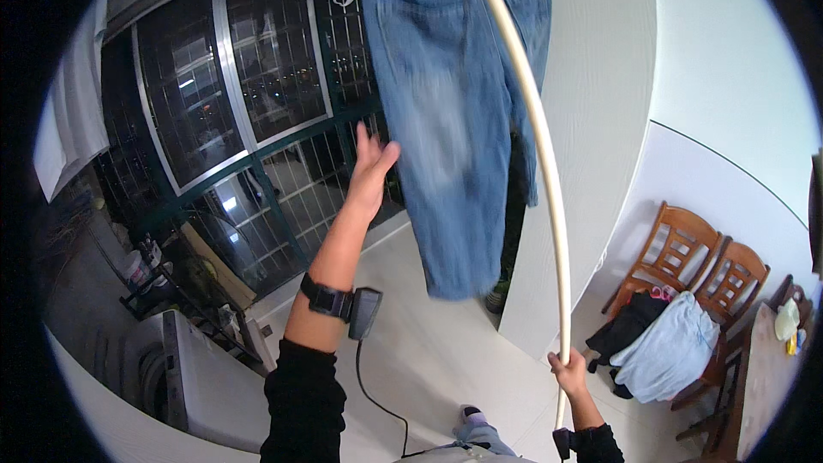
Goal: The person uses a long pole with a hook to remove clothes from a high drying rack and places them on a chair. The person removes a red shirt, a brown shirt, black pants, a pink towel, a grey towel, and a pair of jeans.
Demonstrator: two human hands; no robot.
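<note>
A pair of blue jeans [446,120] hangs from above, blurred in its middle part; its top runs out of the picture. My left hand [372,173] is raised at the left edge of the jeans, open with fingers stretched out and holding nothing; whether it touches the cloth I cannot tell. Low on the right, my right hand [569,370] is closed around a long pale pole [549,171]. The pole reaches up in front of the jeans and leaves the view at the top. It looks bowed in this wide picture.
Barred windows [270,60] fill the left side. A white washing machine [214,386] stands lower left, beside a cluttered rack [154,279]. Right of the jeans is a pale wall panel [591,120]. Clothes [669,351] lie on wooden chairs [677,244] near a table [763,377].
</note>
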